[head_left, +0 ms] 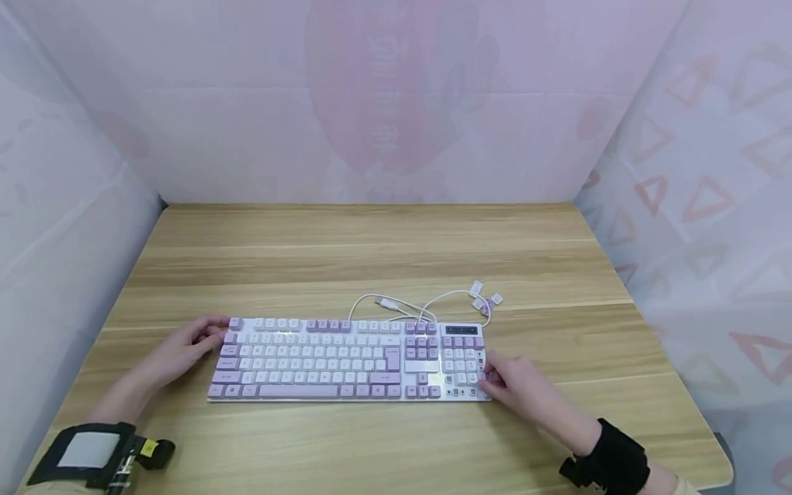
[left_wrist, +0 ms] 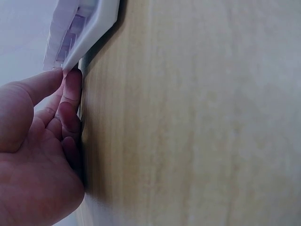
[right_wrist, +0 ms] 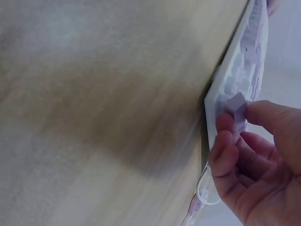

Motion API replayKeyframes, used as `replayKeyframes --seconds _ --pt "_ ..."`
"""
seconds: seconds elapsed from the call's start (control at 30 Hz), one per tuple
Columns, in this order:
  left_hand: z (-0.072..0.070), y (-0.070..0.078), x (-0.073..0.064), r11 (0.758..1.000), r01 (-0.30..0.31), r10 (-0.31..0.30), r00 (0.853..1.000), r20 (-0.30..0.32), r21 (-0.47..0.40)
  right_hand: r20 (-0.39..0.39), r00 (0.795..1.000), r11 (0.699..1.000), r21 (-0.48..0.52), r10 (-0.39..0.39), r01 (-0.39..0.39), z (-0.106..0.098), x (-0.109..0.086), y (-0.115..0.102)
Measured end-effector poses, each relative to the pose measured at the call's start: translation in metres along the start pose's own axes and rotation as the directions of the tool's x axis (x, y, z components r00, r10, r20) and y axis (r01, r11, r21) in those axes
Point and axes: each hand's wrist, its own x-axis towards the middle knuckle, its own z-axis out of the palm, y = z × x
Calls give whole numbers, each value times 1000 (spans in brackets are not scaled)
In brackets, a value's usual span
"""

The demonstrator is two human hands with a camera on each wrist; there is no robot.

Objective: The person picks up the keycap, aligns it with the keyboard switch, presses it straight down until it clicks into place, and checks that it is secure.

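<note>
A white and purple keyboard lies flat across the table. My left hand is at its far left corner; in the left wrist view the thumb and index finger pinch the edge of the keyboard. At the number pad's right side is my right hand. Between its thumb and fingers it pinches a pale purple keycap, held close over the keyboard's near right corner. Several key positions at the bottom of the number pad lack caps and show dark switches.
Several loose keycaps lie behind the keyboard's right end. A white cable loops along the back edge, with its USB plug near the middle. Printed cloth walls border the wooden table.
</note>
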Motion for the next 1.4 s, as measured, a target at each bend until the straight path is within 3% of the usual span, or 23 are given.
replayKeyframes --seconds 0.2,0.47,0.7,0.93,1.4 --pt "-1 0 0 1000 -9 9 1000 1 4 -42 997 997 -40 -65 63 1 -3 1" --pt "-1 0 0 1000 -9 9 1000 1 3 77 995 995 78 -70 64 -11 -6 6" --pt "0 1 1 1000 -5 5 1000 -4 3 21 999 999 -45 -25 26 -5 -5 -8" --pt "-1 1 1 1000 -2 2 1000 -1 9 82 996 997 -74 -25 31 -6 0 -13" --pt "0 -1 -1 1000 -10 10 1000 -12 26 58 986 987 -2 -158 159 2 -1 10"
